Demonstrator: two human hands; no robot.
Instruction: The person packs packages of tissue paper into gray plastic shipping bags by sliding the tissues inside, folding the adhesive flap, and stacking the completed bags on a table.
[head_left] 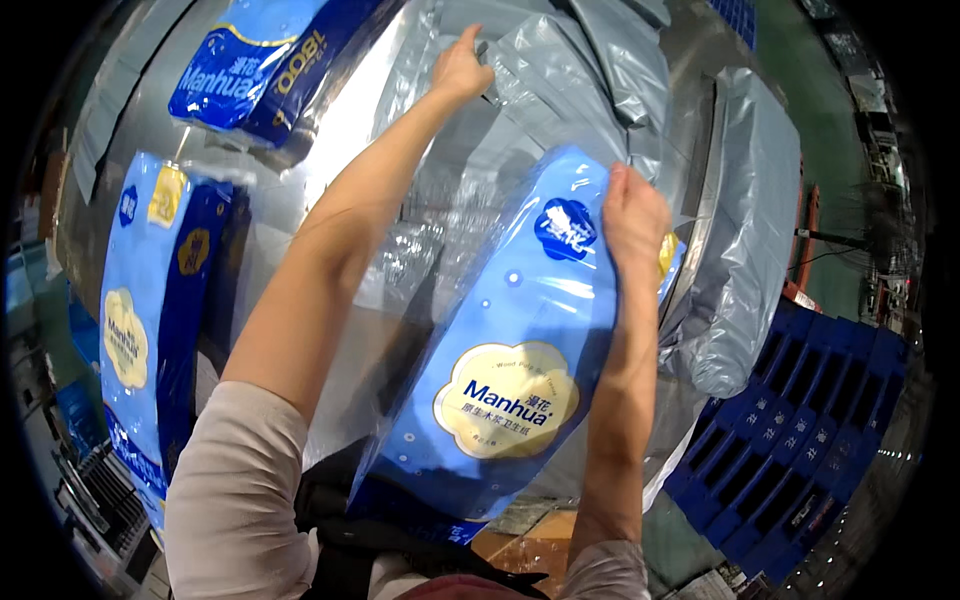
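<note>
Here, in the head view, my right hand (pixel 632 222) has its fingers clamped on the top end of the blue tissue pack (pixel 500 370) at frame centre, long axis running lower left to upper right. My left hand (pixel 460 68) pinches the grey mailer bag (pixel 570 80) at upper centre; I'd hold its mouth wide and keep the pack aligned with it.
</note>
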